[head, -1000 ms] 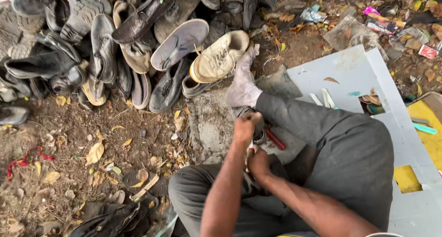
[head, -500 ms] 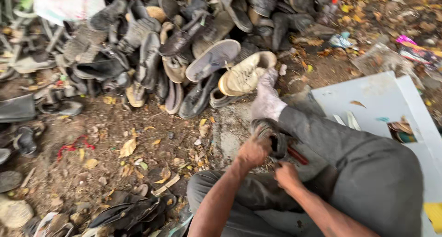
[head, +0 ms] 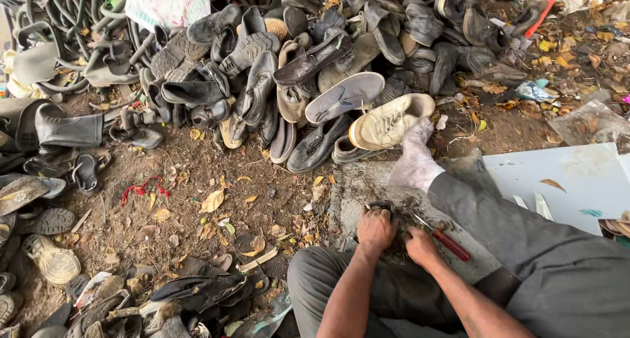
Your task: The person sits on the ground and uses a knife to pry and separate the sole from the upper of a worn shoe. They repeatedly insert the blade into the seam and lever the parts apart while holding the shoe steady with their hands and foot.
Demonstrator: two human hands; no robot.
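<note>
I sit on the ground in grey trousers, my socked foot (head: 415,162) stretched toward a shoe pile. My left hand (head: 375,230) is closed over a small dark shoe piece (head: 380,208), pressing it on a dirty flat stone slab (head: 354,187). My right hand (head: 422,246) rests beside it on the slab with fingers curled; what it grips is hidden. A red-handled tool (head: 451,245) lies on the slab just right of that hand, its metal tip pointing up-left.
A big heap of worn shoes (head: 315,69), a cream sneaker (head: 388,123) and black boots (head: 65,125) fills the far side. More old soles (head: 197,295) lie near left. A pale board (head: 564,180) lies at right. Dry leaves litter the dirt.
Both hands have come down from in front of my knee onto the stone slab. The view has shifted, showing more of the shoe heap.
</note>
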